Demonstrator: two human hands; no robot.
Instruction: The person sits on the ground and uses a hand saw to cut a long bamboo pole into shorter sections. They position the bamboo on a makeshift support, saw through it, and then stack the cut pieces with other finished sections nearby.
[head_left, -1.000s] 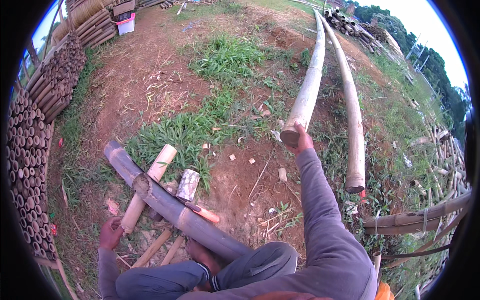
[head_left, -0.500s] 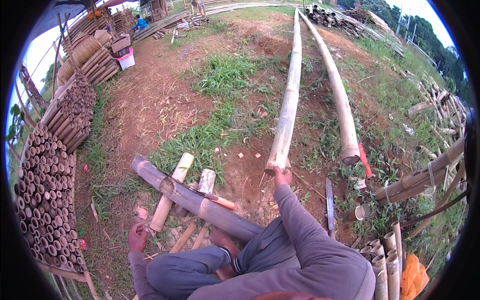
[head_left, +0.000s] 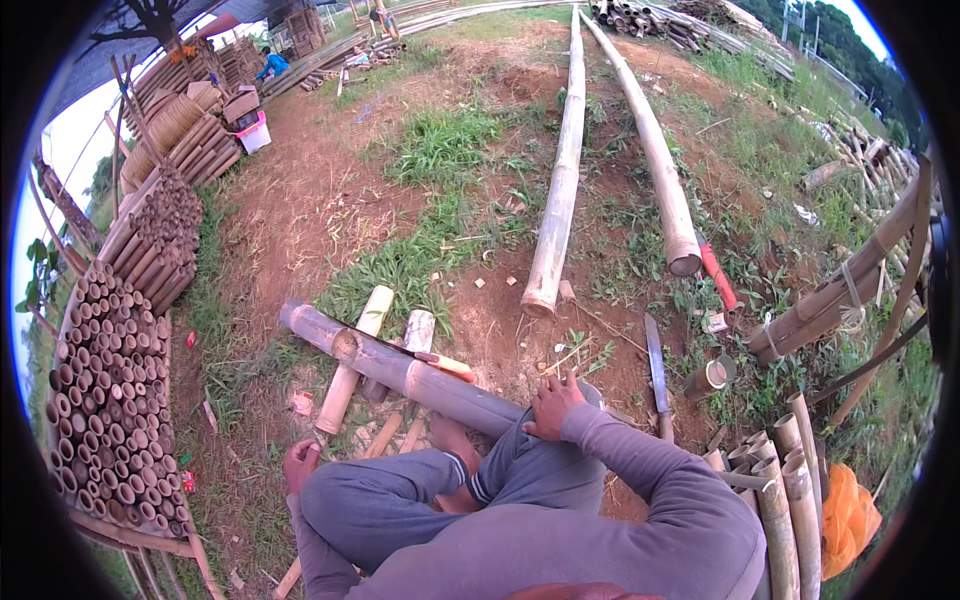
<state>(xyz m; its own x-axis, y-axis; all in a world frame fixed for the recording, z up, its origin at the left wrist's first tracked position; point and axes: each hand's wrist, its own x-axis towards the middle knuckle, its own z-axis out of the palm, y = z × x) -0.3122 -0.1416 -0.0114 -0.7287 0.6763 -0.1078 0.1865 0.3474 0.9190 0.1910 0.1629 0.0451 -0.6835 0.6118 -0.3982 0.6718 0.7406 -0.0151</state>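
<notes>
My right hand (head_left: 556, 408) rests on my right knee, fingers spread and holding nothing. My left hand (head_left: 301, 463) is closed beside my left knee, close to the lower end of a short pale bamboo piece (head_left: 356, 358); a tiny thing may be in its fingertips, too small to name. In front of my legs a thick dark bamboo length (head_left: 440, 387) lies slantwise over that piece and another short bamboo piece (head_left: 420, 331). Against its far side shows a tool's orange-brown handle (head_left: 445, 367). A long-bladed knife (head_left: 656, 365) lies on the ground to my right.
Two long bamboo poles, a left one (head_left: 557, 210) and a right one (head_left: 662, 170), stretch away ahead. A red object (head_left: 717, 277) lies by the right one. Stacked bamboo tubes (head_left: 110, 400) stand at left; upright tubes (head_left: 790, 500) and an orange bag (head_left: 850, 520) at right.
My right hand has come away from the near end of the left long pole and back onto my knee. My left hand stays low by the short bamboo. The view has shifted slightly.
</notes>
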